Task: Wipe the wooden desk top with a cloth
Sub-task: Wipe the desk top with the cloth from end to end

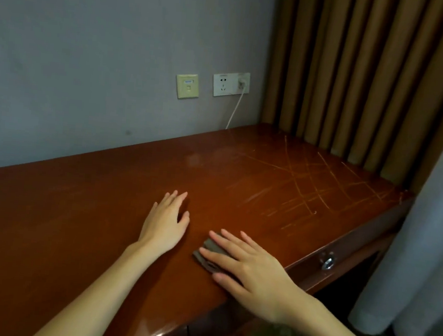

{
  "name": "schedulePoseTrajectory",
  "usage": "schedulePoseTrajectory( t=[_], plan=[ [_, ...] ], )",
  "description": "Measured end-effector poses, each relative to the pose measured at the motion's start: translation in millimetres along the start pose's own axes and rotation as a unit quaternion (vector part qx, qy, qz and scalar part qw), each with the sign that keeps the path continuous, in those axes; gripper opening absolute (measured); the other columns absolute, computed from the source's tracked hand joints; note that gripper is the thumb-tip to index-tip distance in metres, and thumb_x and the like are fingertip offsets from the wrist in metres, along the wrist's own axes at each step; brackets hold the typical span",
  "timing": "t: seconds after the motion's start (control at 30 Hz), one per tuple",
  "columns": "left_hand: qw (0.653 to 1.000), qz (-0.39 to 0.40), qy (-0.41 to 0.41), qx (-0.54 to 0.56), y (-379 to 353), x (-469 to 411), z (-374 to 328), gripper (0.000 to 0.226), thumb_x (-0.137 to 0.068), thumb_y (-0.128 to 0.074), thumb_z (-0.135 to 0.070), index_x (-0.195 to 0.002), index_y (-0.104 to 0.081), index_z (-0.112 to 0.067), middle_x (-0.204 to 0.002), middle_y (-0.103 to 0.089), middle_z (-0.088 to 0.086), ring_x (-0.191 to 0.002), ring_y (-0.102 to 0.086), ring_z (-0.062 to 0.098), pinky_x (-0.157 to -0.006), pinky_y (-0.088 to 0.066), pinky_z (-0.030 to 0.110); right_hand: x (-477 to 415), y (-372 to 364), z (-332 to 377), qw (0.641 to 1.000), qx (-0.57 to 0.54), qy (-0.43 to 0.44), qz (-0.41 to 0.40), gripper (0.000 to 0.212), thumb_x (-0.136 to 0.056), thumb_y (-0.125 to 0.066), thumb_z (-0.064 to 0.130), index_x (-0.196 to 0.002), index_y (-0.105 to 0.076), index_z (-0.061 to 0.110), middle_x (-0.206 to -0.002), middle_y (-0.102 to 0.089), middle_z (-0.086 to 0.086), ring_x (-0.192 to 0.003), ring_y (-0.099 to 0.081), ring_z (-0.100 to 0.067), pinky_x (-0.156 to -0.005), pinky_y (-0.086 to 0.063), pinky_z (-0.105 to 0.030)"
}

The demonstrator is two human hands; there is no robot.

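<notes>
A reddish-brown wooden desk top (102,210) fills the lower half of the view, with pale scratches across its right part. A small grey-brown folded cloth (208,250) lies near the desk's front edge. My right hand (248,268) presses flat on the cloth with straight, spread fingers, covering most of it. To the left of the cloth, my left hand (166,222) rests flat on the bare wood, fingers straight and pointing toward the wall.
A grey wall runs behind the desk with a beige plate (187,86) and a white socket (231,84) holding a plug; its white cable (234,112) drops behind the desk. Brown curtains (359,72) hang at the right. A drawer lock (328,262) sits below the front edge.
</notes>
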State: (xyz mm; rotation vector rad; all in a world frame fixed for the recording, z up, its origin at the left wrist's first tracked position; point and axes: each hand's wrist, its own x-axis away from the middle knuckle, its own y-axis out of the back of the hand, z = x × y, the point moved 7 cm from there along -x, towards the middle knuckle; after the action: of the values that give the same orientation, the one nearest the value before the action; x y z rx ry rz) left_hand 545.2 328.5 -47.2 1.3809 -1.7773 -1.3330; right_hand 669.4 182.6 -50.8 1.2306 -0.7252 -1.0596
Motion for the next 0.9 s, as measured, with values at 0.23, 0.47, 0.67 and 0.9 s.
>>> schedulePoseTrajectory(
  t=[0.23,0.47,0.67,0.9],
  plan=[
    [0.996,0.033,0.002,-0.081,-16.0,-6.9,8.9,0.054,-0.103,-0.021,-0.042,-0.153,-0.01,-0.026,-0.161,-0.003,-0.004,-0.147,0.0,0.011,-0.119,0.0,0.032,-11.6,7.8,-46.9,0.995,0.016,-0.097,-0.017,0.069,-0.084,0.002,0.066,-0.148,-0.01,0.046,-0.159,0.005,0.014,-0.145,0.014,-0.006,-0.117,0.014,-0.031],
    [0.995,0.034,0.007,-0.098,-15.5,-5.7,6.5,0.053,-0.104,-0.02,-0.039,-0.153,-0.011,-0.024,-0.161,-0.005,-0.001,-0.148,-0.002,0.015,-0.12,-0.003,0.035,-48.9,-1.8,-5.1,0.993,0.024,-0.112,-0.037,0.07,-0.088,-0.001,0.063,-0.151,-0.014,0.037,-0.161,0.0,0.003,-0.147,0.007,-0.015,-0.113,0.012,-0.029],
    [0.994,0.048,0.006,-0.096,-16.9,-5.5,6.8,0.053,-0.103,-0.018,-0.04,-0.153,-0.01,-0.024,-0.161,-0.004,0.0,-0.148,-0.001,0.015,-0.12,-0.002,0.036,-19.5,-8.0,18.3,0.996,0.017,-0.079,-0.03,0.067,-0.088,-0.001,0.057,-0.15,-0.014,0.038,-0.16,0.001,0.006,-0.147,0.009,-0.011,-0.115,0.012,-0.029],
    [0.995,0.047,-0.006,-0.089,-15.7,-3.0,8.1,0.054,-0.103,-0.018,-0.042,-0.153,-0.012,-0.023,-0.161,-0.005,0.002,-0.148,-0.002,0.017,-0.12,-0.002,0.037,46.1,0.5,-19.1,0.986,0.007,-0.153,-0.069,0.074,-0.081,0.011,0.063,-0.149,-0.006,0.038,-0.158,0.008,0.011,-0.144,0.016,-0.005,-0.115,0.012,-0.023]
  ],
)
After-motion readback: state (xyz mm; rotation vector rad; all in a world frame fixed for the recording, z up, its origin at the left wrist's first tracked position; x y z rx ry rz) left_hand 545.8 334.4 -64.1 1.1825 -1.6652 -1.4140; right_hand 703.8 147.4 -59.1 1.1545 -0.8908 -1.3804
